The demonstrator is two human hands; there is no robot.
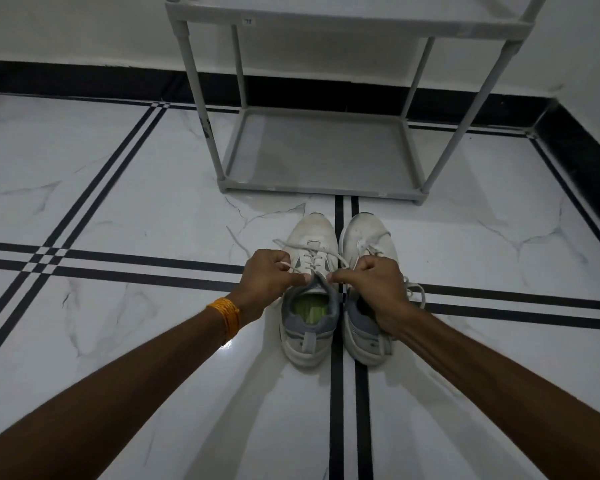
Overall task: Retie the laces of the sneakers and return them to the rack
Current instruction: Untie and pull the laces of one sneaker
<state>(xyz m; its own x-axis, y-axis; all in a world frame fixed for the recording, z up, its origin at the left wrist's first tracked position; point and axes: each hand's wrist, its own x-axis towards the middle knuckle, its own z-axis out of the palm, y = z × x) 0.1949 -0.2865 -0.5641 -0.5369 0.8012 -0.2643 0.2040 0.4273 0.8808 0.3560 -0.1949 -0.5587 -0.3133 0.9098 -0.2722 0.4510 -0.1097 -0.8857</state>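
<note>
Two white and grey sneakers stand side by side on the floor, toes pointing away from me. Over the left sneaker [313, 237], my left hand [269, 277] pinches one white lace end and my right hand [373, 278] pinches the other, fingertips almost meeting above the tongue. The lace [291, 244] crosses loosely over the eyelets. My right hand and wrist hide part of the right sneaker [368, 237], whose lace lies loose beside it. The grey shoe rack [321, 185] stands just beyond the toes, its bottom shelf bare.
White marble floor [118, 202] with black stripes stretches all around. A black skirting runs along the white wall behind the rack and down the right side. An orange thread band [226, 315] circles my left wrist.
</note>
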